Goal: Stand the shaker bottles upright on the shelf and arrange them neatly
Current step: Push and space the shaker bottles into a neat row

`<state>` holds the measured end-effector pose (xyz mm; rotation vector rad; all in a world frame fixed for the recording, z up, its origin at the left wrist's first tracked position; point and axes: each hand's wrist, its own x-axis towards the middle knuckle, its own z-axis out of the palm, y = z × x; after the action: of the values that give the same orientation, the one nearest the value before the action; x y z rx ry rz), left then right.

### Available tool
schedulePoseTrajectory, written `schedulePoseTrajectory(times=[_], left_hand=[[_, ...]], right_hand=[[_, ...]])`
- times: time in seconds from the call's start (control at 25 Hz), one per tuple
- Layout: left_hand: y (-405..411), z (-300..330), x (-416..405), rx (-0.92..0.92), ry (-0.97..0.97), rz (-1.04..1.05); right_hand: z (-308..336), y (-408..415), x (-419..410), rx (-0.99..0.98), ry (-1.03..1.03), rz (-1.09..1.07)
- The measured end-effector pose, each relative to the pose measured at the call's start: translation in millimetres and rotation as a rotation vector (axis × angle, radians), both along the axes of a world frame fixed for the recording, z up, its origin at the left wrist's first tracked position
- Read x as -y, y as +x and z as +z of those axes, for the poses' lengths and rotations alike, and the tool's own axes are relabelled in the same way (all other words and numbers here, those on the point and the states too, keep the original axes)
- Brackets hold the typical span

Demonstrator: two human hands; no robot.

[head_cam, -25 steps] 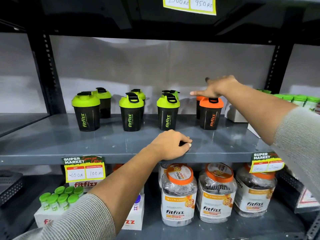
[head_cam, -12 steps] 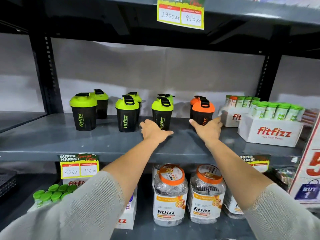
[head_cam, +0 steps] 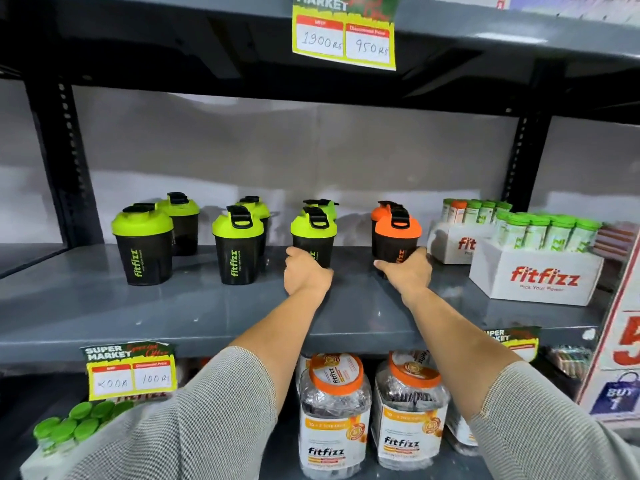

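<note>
At the bottom of the frame two forearms in grey knitted sleeves reach up and forward over clear plastic jars with orange lids point(head_cam: 334, 410) on the lower shelf, past a yellow-edged price label point(head_cam: 131, 370) stuck to the front lip of the grey metal shelf point(head_cam: 173, 313). Just above centre frame, the left hand point(head_cam: 304, 273) is curled around the foot of a black shaker bottle with a lime-green lid point(head_cam: 313, 233); its grip closes on the lower body from the front and left, the bottle rising straight up out of the hand. Right of centre, the right hand point(head_cam: 407, 273) wraps the base of a black shaker bottle with an orange lid point(head_cam: 396, 233) in the same way, thumb to the left, fingers round the right side, the bottle upright above it. Both bottles stand on the shelf surface in the front row. Further left in that row stand two more black, lime-lidded shakers, one at mid-left point(head_cam: 239, 247) and one at far left point(head_cam: 143, 245), both upright and apart from the hands. Directly behind each front bottle stands another: three green-lidded ones and, behind the orange one, a second orange-lidded shaker point(head_cam: 381, 211), partly hidden. At the right of the frame sit white cardboard boxes of green-capped tubes point(head_cam: 536, 275), close beside the orange bottle. At the top centre hangs another price label point(head_cam: 344, 38) on the upper shelf edge.
</note>
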<state>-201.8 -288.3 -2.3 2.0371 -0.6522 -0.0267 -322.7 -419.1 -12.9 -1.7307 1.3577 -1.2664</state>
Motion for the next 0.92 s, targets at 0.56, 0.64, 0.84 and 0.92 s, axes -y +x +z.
schedulePoseTrajectory(times=[0.56, 0.64, 0.84, 0.92], left_hand=[[-32, -3, -38, 0.137, 0.046, -0.053], [-39, -2, -44, 0.139, 0.049, -0.050], [-59, -2, -58, 0.139, 0.046, -0.045], [-61, -3, -62, 0.133, 0.044, -0.043]], right_hand=[[4, -60, -33, -0.096, -0.005, 0.148], [3, -69, -42, -0.125, -0.050, 0.119], [0, -83, -61, -0.140, -0.100, 0.071], [-2, -86, -64, -0.137, -0.098, 0.081]])
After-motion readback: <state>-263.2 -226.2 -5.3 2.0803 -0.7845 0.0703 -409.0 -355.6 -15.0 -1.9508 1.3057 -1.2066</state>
